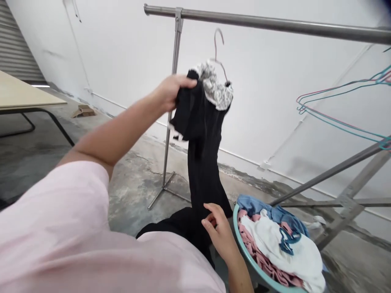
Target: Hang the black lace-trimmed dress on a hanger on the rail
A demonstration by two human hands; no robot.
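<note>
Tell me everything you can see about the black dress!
The black dress looks like soft, thin cloth with a white patterned lace collar. It sits on a thin wire hanger, hanging long and a bit crumpled. The left hand grips its shoulder up high; the right hand touches its lower part, beside a basin of clothes.

Left hand (170,90) gripping black dress (203,134) on hanger (218,49), right hand (220,232) at hem
</note>
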